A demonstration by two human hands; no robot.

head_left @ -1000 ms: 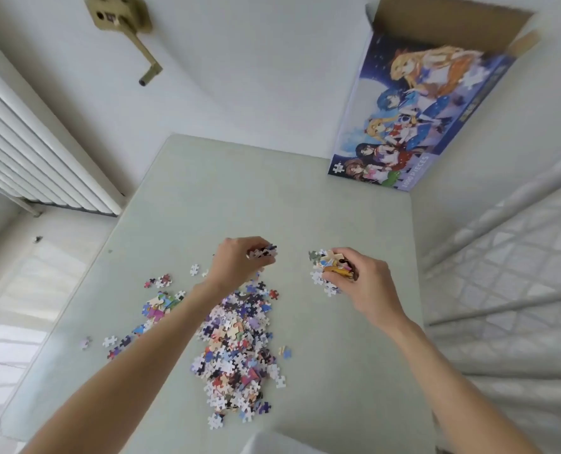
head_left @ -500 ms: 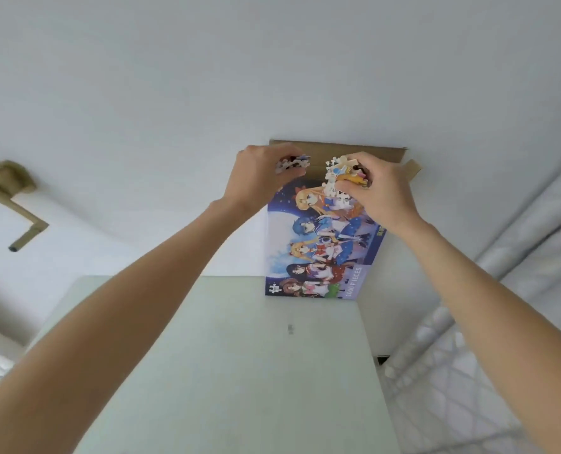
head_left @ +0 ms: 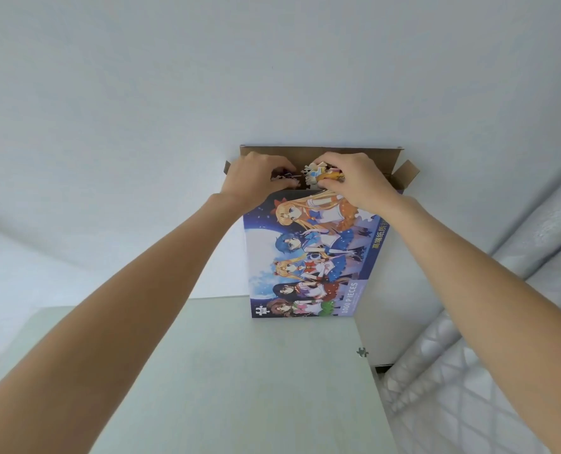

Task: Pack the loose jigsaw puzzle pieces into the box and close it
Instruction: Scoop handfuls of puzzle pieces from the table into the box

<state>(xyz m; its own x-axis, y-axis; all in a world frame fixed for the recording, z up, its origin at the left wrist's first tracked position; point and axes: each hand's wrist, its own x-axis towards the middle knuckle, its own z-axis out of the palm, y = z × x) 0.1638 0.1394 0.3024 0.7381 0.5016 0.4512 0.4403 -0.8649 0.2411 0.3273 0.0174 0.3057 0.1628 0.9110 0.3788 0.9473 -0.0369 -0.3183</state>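
Two handfuls of puzzle pieces are held at the open top of the puzzle box, which stands upright at the table's far edge: left hand curled round dark pieces, right hand clamped on a pale, orange clump. Depositing step judged under way; release over the opening is called for next. One stray piece lies by the table's right edge

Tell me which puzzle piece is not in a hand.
The lone grey piece lying at the table's right edge; the others are gripped in the left hand and right hand at the box's opening.

Bare forearms, no sleeves, bare hands
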